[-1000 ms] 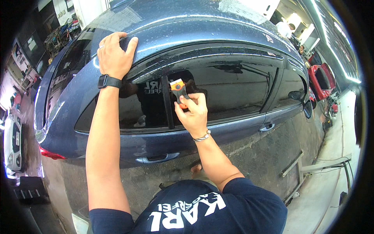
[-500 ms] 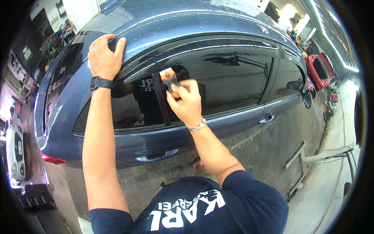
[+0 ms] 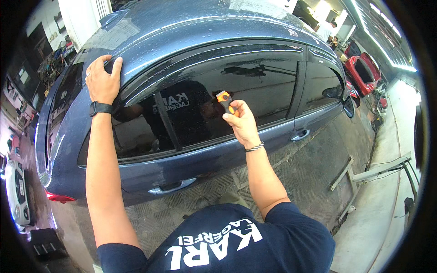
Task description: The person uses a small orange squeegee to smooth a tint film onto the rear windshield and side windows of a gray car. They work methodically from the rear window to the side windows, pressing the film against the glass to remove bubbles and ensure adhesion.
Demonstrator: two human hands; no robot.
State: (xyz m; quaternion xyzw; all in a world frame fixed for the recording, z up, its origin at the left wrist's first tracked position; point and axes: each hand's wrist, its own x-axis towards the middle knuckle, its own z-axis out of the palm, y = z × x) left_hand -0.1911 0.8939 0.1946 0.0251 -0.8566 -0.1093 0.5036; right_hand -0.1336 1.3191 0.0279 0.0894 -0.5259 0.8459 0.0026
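An orange and black blade scraper (image 3: 225, 102) is pinched in my right hand (image 3: 243, 123), held up in front of the dark rear side window (image 3: 195, 123). A gap seems to lie between the scraper and the glass, though depth is hard to judge. My left hand (image 3: 103, 82), with a black watch on its wrist, rests flat with fingers apart on the roof edge of a blue car (image 3: 173, 168), at the window's upper rear corner. Water drops dot the roof (image 3: 182, 25). The window mirrors my dark shirt.
Below the window is a door handle (image 3: 172, 185); the front door has another (image 3: 300, 135). A metal stand (image 3: 359, 175) juts from the right by a pale wall. A red car part (image 3: 363, 70) and a person (image 3: 327, 30) are at the far right, a white bumper (image 3: 18, 191) at left.
My right hand has moved right with the scraper, away from the window's dark divider, and its wrist has turned. The left hand stays on the roof edge; the whole view has shifted slightly.
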